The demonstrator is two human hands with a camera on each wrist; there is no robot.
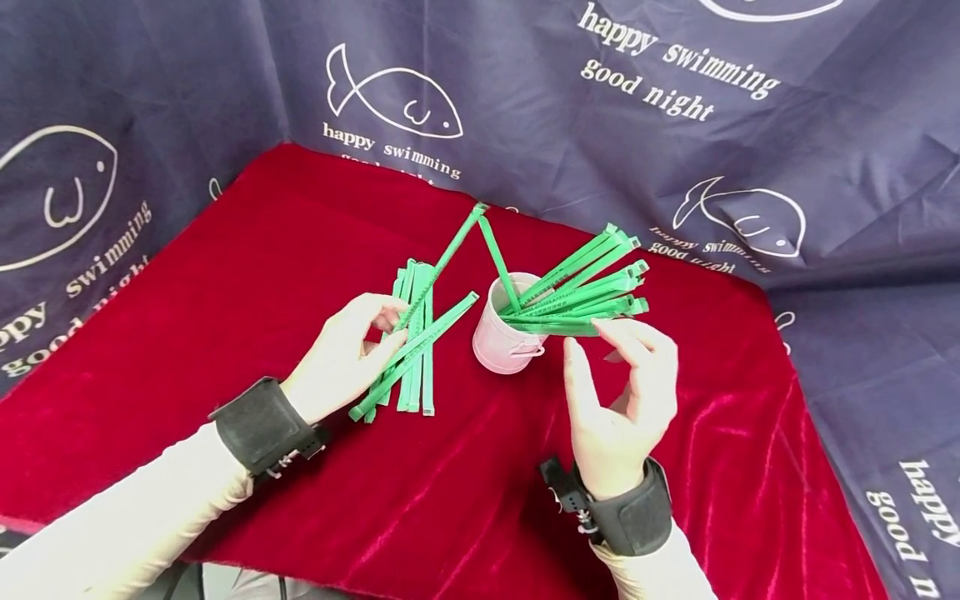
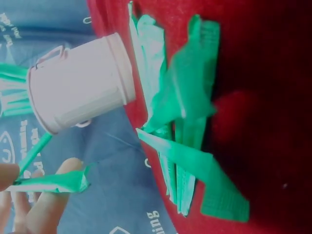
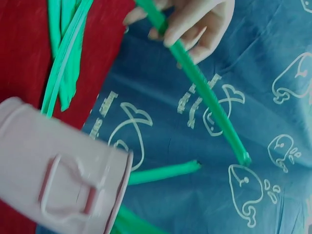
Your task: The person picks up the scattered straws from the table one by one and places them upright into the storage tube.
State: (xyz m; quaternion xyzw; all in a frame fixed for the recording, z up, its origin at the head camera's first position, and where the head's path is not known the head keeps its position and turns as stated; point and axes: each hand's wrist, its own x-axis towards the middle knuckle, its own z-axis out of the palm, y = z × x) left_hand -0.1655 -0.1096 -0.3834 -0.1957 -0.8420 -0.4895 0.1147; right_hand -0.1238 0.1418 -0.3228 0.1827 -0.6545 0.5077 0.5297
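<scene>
As one green strip is pinched over the pile by the left hand, the right hand unclenched beside the cup, the crossing strip should not be snagged.

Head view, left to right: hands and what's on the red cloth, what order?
Left hand → green strips lying on the cloth → pink bucket → right hand.

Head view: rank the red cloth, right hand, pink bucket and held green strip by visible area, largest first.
1. Red cloth, by far
2. Right hand
3. Pink bucket, partly hidden by strips
4. Held green strip, long but thin
</scene>
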